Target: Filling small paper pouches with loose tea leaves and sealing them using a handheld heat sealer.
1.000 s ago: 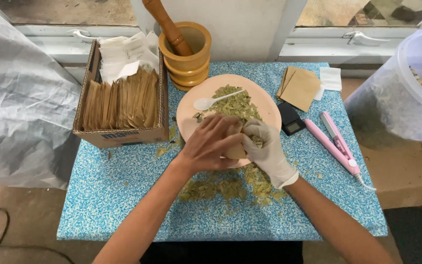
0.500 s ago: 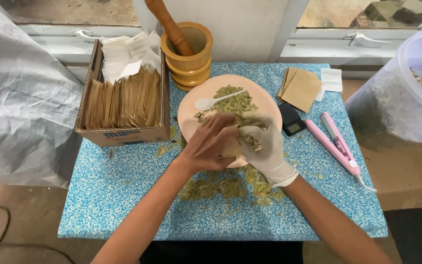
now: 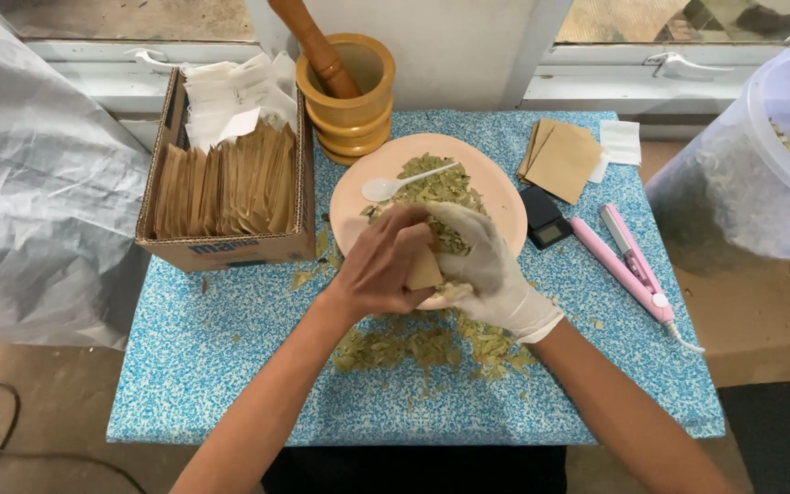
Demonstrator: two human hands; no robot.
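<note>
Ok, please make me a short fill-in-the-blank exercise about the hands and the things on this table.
1. The right hand wears a white ____.
2. A white ____ lies on the pink plate of dried leaves.
3. The cardboard box stands to the ____ of the plate.
4. A wooden pestle leans in the ____.

Missing words: glove; spoon; left; mortar

One blue speckled tabletop carries one cardboard box at the upper left of the frame, packed with many brown paper sachets, too tight to count. There is one wooden mortar with one pestle, one pink plate, one white spoon, one small black scale, one pink sealing iron, one clear plastic tub at right, and two hands: one bare left hand, one gloved right hand.
</note>
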